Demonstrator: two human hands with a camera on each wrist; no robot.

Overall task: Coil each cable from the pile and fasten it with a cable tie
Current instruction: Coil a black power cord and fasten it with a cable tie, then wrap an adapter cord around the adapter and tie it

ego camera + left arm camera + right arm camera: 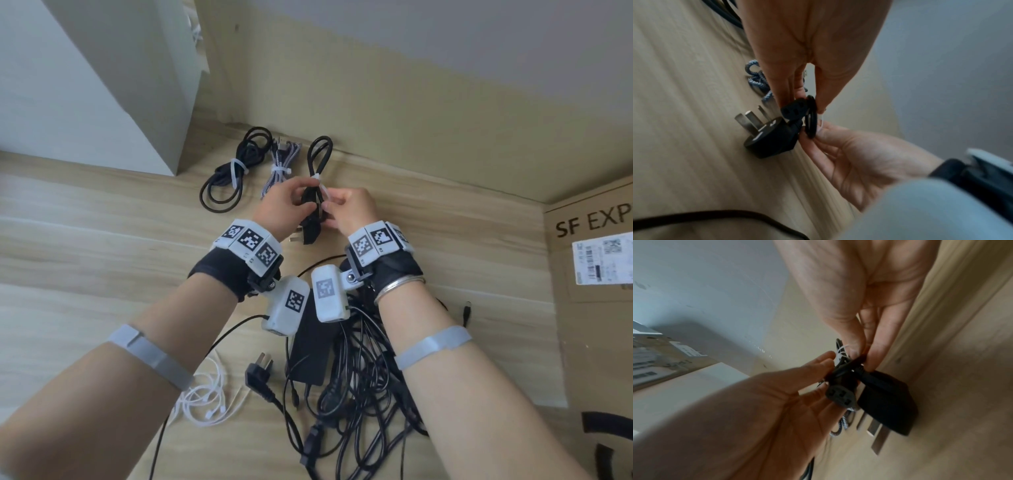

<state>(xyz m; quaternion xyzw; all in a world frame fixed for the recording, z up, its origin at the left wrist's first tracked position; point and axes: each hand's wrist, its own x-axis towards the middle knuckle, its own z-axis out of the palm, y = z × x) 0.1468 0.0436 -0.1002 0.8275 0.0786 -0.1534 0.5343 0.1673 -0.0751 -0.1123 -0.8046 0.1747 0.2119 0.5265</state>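
**Third cable: tie on, tightening in hand**

Head view. The left hand (287, 202) grips a folded black power cord (320, 154) at its middle, the far loop lying on the wooden surface (85, 240). The right hand (349, 209) pinches the free tail of a white cable tie (322, 190) wrapped round the bundle. Just beyond lie two finished bundles, a black coiled cable (227, 174) and a braided cable (281, 164), each tied. The untied pile of cables (356, 370) lies near the forearms, with a white cable (205, 394) beside it. A cardboard box (589, 246) stands to the right.

Left wrist view. The fingers (795, 91) and thumb close on the cord's loops just above the three-pin plug (766, 139), whose face rests against the surface. The socket connector (795, 107) sits within the grip.

Right wrist view. Thumb and forefinger press together on the tie at the bundle; the strap shows beside them.

Judgement: the fastening step for this cord is under way. The next move calls for a steady pull on the tail while the left hand keeps the loops together, then setting the bundle beside the finished two. The pile remains to be done.
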